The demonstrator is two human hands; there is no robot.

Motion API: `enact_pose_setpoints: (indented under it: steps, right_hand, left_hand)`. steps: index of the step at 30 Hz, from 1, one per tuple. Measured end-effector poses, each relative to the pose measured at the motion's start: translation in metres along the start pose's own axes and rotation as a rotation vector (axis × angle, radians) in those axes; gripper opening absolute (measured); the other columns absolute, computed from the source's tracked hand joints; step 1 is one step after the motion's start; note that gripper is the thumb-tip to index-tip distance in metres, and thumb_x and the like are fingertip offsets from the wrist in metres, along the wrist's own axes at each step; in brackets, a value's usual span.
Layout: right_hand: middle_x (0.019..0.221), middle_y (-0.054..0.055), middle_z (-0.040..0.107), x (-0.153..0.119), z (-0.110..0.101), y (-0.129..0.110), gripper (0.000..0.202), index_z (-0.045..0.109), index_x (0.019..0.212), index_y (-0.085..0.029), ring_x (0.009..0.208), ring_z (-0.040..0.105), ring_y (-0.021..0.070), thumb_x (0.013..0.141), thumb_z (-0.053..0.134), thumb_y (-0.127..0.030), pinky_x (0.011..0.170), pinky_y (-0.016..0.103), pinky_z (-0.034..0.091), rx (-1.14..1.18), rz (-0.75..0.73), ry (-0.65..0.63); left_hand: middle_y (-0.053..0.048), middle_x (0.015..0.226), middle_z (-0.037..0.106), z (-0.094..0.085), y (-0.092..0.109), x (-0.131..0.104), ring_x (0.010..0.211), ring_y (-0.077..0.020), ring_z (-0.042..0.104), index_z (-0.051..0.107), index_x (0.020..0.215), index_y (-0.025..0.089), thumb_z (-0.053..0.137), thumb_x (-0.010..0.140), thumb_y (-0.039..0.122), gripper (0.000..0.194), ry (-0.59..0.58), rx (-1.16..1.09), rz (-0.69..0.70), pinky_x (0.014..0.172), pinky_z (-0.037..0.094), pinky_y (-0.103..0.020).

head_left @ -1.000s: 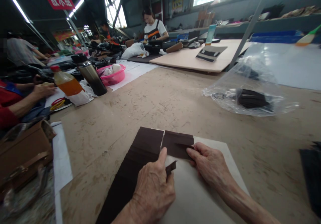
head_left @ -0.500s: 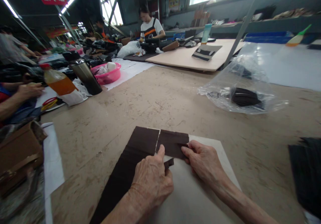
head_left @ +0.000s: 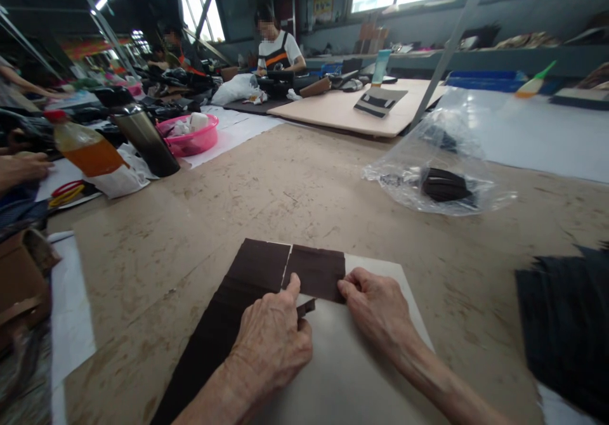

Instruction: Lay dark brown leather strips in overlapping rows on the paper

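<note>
A: Hands first. Left hand [head_left: 273, 342] low centre, curled, thumb stretched up along the edge of the dark brown piece [head_left: 314, 273]. Fingers pinch a small dark strip [head_left: 306, 307] that sticks out to the right of the fist.

B: Right hand [head_left: 378, 307]?

A: Just right of that brown piece, fingers pressed together, tips pinching its lower right edge. Both hands near each other, not touching.

B: Where does the piece lie?

A: Flat, on the far left corner of a grey board [head_left: 361, 374] that lies on the worktop [head_left: 295, 184]. To its left, a thin gap apart, a fanned row of dark brown pieces [head_left: 223, 317] runs back toward the person.

B: Anything else near?

A: Clear plastic bag [head_left: 438, 165] with dark items inside, well beyond the right hand. Black stack [head_left: 566, 323] at the right edge, blurred. Far left: bottle with orange liquid [head_left: 88, 152], steel flask [head_left: 143, 136], pink basin [head_left: 188, 136].

B: Other people?

A: One seated at the far end of the worktop, others at the left edge, only a hand [head_left: 21, 168] clear.
</note>
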State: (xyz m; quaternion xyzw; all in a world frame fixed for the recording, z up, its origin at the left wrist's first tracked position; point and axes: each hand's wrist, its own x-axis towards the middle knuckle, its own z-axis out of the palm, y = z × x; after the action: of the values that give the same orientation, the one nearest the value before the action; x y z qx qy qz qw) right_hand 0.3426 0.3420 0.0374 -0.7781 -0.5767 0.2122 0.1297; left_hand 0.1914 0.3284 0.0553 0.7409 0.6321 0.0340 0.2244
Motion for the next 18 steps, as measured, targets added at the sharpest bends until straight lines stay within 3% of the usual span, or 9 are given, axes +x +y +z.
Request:
enact_pose_setpoints:
  steps: [18]
  right_hand:
    - [0.061, 0.002, 0.057, 0.0069, -0.0036, -0.0066, 0.017, 0.058, 0.062, -0.016, 0.058, 0.049, 0.0142, 0.074, 0.048, -0.024, 0.051, 0.024, 0.03, -0.035, 0.081, -0.074]
  left_hand:
    - [-0.015, 0.086, 0.068, -0.003, -0.0006, 0.0014, 0.083, -0.0311, 0.062, 0.048, 0.12, 0.015, 0.041, 0.063, 0.019, 0.057, -0.017, -0.004, -0.007, 0.072, 0.045, -0.039]
